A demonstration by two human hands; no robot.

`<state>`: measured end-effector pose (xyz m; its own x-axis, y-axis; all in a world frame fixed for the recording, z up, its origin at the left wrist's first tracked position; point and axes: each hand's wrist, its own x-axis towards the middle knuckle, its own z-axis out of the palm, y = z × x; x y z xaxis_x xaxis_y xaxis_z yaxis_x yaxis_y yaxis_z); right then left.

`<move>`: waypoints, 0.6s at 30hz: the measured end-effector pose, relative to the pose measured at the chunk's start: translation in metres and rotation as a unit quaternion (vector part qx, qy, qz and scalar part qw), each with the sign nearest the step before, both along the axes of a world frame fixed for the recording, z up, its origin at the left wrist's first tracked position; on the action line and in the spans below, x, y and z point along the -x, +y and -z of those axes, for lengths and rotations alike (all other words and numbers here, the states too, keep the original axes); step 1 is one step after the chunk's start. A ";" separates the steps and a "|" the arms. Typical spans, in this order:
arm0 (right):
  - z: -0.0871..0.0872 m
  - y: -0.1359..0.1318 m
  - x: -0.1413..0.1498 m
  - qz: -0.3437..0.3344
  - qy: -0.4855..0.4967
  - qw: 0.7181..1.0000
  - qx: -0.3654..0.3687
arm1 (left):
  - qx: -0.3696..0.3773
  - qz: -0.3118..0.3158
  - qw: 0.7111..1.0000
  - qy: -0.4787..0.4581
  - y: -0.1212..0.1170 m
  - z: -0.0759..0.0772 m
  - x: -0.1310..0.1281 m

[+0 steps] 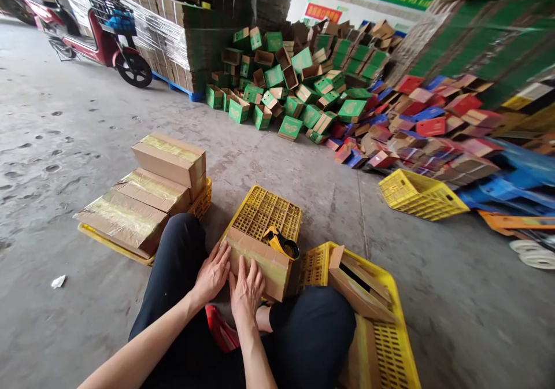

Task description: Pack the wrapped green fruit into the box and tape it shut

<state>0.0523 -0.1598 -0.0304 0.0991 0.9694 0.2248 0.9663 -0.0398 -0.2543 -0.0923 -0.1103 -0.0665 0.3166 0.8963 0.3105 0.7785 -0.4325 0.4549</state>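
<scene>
A taped cardboard box (271,265) lies on an upturned yellow plastic crate (264,204) between my knees. My left hand (214,270) rests at the box's left end, fingers stretched out along its edge. Flat on the near part of the taped top is my right hand (247,288), its fingers apart. Just behind the box, a yellow and black tape dispenser (281,243) sits on the crate. Neither hand grips anything.
Several taped boxes (130,215) fill a yellow crate at my left. At my right, another yellow crate (399,302) holds an open-flapped carton (359,285). Farther off are heaped green boxes (290,126), red and blue boxes, a tipped yellow crate (420,195) and a scooter (87,36).
</scene>
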 end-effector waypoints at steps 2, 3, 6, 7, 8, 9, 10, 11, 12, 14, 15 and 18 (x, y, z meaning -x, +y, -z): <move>-0.003 -0.001 -0.005 -0.014 0.001 1.000 0.000 | 0.000 -0.002 1.000 -0.002 -0.001 0.002 -0.001; -0.003 -0.004 -0.007 -0.023 0.003 1.000 -0.007 | -0.003 0.001 1.000 -0.003 -0.001 0.003 -0.001; 0.002 -0.015 -0.011 -0.042 0.003 0.999 -0.029 | -0.010 0.007 1.000 -0.011 -0.003 0.003 -0.002; 0.003 -0.018 -0.011 -0.045 0.001 0.998 -0.032 | -0.012 0.005 1.000 -0.012 -0.003 0.003 -0.002; 0.005 -0.020 -0.012 -0.047 -0.002 0.998 -0.032 | -0.013 0.004 1.000 -0.012 -0.004 0.002 -0.002; 0.006 -0.020 -0.013 -0.049 -0.005 0.998 -0.028 | -0.014 0.007 1.000 -0.012 -0.004 0.002 -0.002; 0.007 -0.020 -0.016 -0.047 -0.008 0.999 -0.024 | -0.015 0.012 1.000 -0.011 -0.005 0.002 -0.002; 0.008 -0.019 -0.021 -0.038 -0.010 0.999 -0.019 | -0.015 0.019 1.000 -0.012 -0.005 0.002 -0.002; 0.009 -0.017 -0.028 -0.021 -0.011 1.000 -0.017 | -0.014 0.025 1.000 -0.012 -0.006 0.002 -0.001; 0.011 -0.013 -0.046 0.029 -0.009 0.999 -0.022 | -0.012 0.022 1.000 -0.014 -0.007 0.003 -0.001; 0.013 -0.011 -0.056 0.053 -0.006 0.998 -0.029 | -0.011 0.012 1.000 -0.014 -0.007 0.004 -0.001; 0.019 -0.008 -0.084 0.078 0.024 0.995 -0.055 | -0.009 -0.011 1.000 -0.019 -0.007 0.007 -0.001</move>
<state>0.1363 -0.1675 -0.0494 0.2595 0.9115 0.3192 0.9371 -0.1578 -0.3114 -0.0912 -0.1177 -0.0736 0.2844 0.8973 0.3375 0.7708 -0.4234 0.4761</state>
